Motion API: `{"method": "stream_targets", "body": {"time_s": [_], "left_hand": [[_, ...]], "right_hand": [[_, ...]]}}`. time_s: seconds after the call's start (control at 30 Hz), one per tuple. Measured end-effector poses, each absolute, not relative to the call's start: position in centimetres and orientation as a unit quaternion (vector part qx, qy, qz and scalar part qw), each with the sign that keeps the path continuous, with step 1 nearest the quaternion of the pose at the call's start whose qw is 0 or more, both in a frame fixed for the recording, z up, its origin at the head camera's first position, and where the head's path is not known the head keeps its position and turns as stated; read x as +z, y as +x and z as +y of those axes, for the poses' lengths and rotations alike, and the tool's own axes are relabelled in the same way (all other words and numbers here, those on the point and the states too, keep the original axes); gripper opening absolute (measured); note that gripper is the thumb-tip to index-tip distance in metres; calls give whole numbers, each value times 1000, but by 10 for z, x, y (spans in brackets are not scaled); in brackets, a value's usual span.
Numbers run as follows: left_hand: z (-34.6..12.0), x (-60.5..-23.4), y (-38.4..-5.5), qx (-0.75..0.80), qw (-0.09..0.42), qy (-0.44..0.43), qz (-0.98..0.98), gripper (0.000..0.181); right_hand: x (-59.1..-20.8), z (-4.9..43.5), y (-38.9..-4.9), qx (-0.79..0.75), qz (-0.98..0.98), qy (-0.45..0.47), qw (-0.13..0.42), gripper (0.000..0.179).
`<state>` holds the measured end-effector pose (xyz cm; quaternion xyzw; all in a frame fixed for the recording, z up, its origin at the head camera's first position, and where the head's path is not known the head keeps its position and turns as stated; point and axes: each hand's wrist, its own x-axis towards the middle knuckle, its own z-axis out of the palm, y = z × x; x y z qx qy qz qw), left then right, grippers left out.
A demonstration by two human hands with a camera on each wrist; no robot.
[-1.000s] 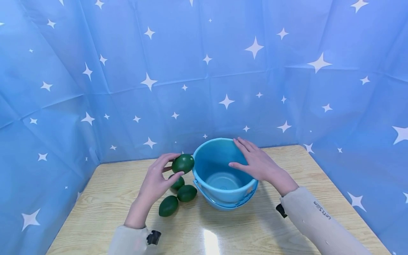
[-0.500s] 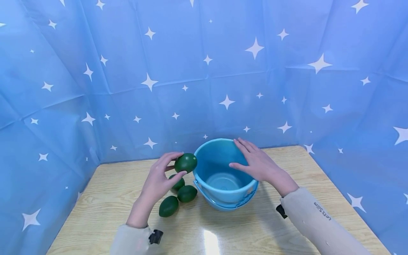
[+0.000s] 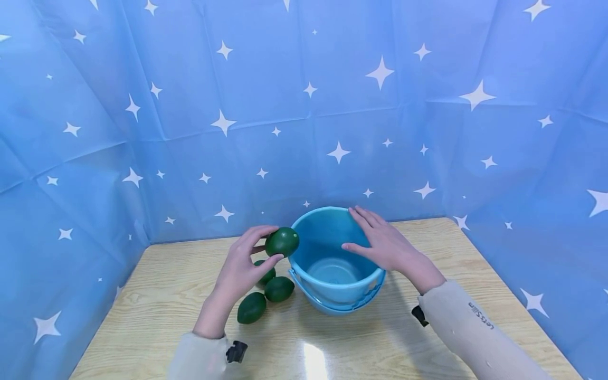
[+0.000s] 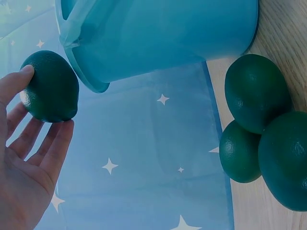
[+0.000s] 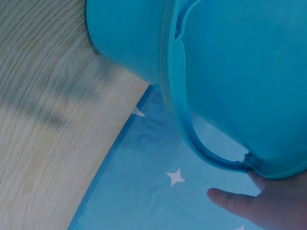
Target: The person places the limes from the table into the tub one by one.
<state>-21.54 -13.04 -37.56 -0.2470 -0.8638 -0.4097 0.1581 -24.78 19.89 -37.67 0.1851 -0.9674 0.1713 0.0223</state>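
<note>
My left hand (image 3: 241, 268) pinches a dark green lime (image 3: 282, 242) between thumb and fingers, at the left rim of a light blue bucket (image 3: 323, 291). In the left wrist view the held lime (image 4: 50, 86) shows a small nub at its lower end and sits right beside the bucket's rim. My right hand (image 3: 387, 245) rests on the bucket's right rim, fingers straight and thumb spread over the opening. In the right wrist view its fingers are partly hidden behind the rim. The bucket stands upright, and its visible floor is bare.
Several things lie about the wooden table (image 3: 157, 295): three more limes, one front left (image 3: 252, 307), one nearer the bucket (image 3: 279, 289) and one partly behind the left hand (image 3: 267, 274). The bucket's handle (image 3: 313, 296) hangs down its front. A blue star-patterned cloth (image 3: 266, 105) stands behind.
My left hand has moved slightly right with the lime, so the lime now overlaps the bucket's left rim in the head view. The right hand and bucket have stayed put.
</note>
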Motion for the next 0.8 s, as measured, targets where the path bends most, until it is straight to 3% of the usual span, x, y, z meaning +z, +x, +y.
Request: {"method": "stream_targets", "body": {"time_s": [0.8], "left_hand": [[-118,-371,-215,-424,157,-276,-848,53]], "right_hand": [[-376,199,-247,171,-968,184,21,90]]}}
